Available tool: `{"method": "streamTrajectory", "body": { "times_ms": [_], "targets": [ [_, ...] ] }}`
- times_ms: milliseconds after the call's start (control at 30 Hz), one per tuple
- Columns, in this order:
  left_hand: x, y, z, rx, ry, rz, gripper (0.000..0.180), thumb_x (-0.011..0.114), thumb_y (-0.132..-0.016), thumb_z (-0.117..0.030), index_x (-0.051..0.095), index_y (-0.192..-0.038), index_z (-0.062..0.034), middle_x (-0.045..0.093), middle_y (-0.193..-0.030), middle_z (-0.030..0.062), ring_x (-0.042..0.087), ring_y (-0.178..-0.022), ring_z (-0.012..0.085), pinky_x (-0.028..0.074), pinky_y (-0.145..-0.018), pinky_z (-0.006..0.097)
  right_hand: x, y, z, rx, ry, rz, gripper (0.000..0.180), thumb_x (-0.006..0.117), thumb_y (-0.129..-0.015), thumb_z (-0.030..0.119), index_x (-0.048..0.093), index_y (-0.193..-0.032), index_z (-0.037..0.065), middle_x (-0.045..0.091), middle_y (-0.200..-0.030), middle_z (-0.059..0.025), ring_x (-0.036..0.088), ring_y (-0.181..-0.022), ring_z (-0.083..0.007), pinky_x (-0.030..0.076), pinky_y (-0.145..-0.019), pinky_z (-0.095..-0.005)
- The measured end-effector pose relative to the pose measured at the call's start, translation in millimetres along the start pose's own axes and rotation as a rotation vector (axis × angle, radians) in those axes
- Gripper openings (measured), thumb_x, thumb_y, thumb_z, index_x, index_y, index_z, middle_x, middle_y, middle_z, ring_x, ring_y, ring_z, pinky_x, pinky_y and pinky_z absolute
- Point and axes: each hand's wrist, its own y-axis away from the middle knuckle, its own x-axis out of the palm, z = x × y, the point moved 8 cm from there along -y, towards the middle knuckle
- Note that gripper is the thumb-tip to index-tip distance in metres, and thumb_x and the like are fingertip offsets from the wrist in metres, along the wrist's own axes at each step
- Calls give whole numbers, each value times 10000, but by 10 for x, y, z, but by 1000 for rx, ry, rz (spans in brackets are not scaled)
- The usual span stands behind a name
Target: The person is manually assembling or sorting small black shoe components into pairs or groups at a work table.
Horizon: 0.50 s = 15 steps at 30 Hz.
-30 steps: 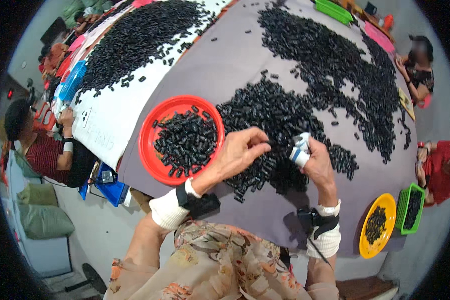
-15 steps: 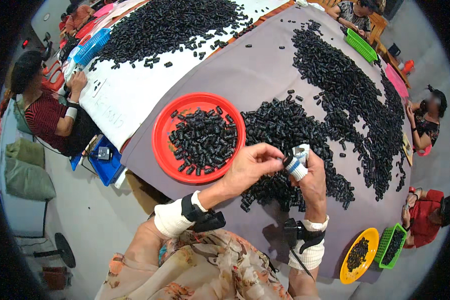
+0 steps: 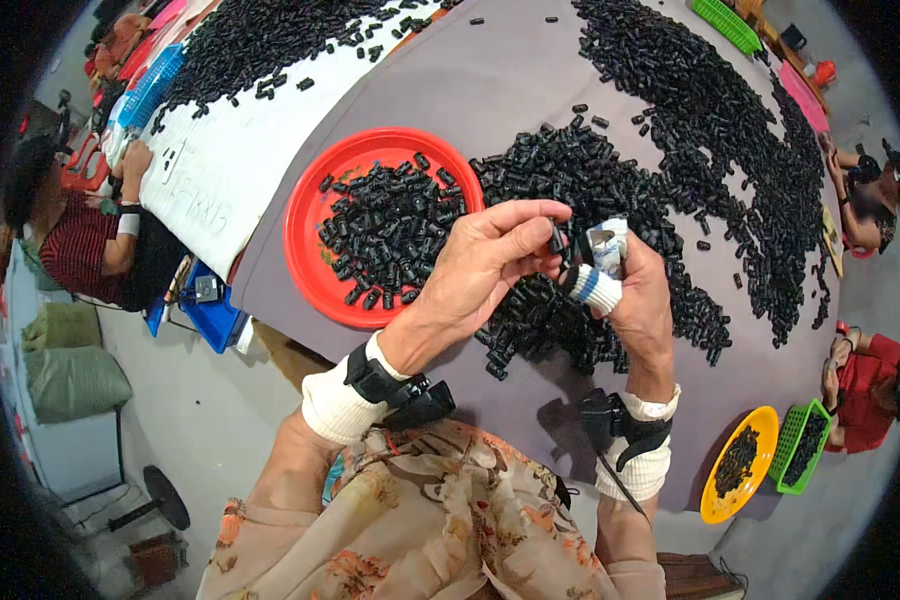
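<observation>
My left hand (image 3: 475,262) is closed in a pinch, with a small black cylindrical part (image 3: 557,238) between thumb and fingertips. Right beside it, my right hand (image 3: 645,305) is bent closed, its thumb and finger covered by a white wrap with blue stripes (image 3: 598,288). Dark pieces show between the two hands, but what the right fingers grip is hidden. Below both hands spreads a heap of black parts (image 3: 560,165). To the left, a round red tray (image 3: 305,275) holds many more of them. White cuffs and black straps circle both wrists.
Another large black heap (image 3: 690,110) covers the table's right side. A yellow plate (image 3: 765,435) and a green basket (image 3: 795,485) stand at the lower right. Co-workers sit around, one in a striped shirt (image 3: 75,245) on the left. A blue tray (image 3: 210,310) lies beside the white table.
The view has shifted, so the table and tray appear higher. My left hand has turned, its fingers now more spread around the black part; both hands stay close together.
</observation>
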Motion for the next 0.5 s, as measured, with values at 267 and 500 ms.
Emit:
{"method": "streamTrajectory", "body": {
  "times_ms": [267, 500],
  "targets": [
    [119, 27, -34, 6, -97, 55, 287, 538, -872, -139, 537, -1114, 14, 595, -893, 47, 537, -765, 65, 449, -674, 197, -24, -32, 66, -75, 41, 0, 257, 739, -681, 123, 558, -844, 42, 496, -693, 48, 421, -632, -44, 383, -572, -204],
    [116, 11, 3, -2, -21, 86, 279, 543, -866, -135, 536, -1102, 12, 600, -890, 56, 555, -784, 87, 460, -709, 227, 24, -24, 132, -102, 46, 62, 258, 739, -671, 137, 558, -829, 42, 512, -678, 49, 423, -605, -44, 379, -546, -206]
  ]
}}
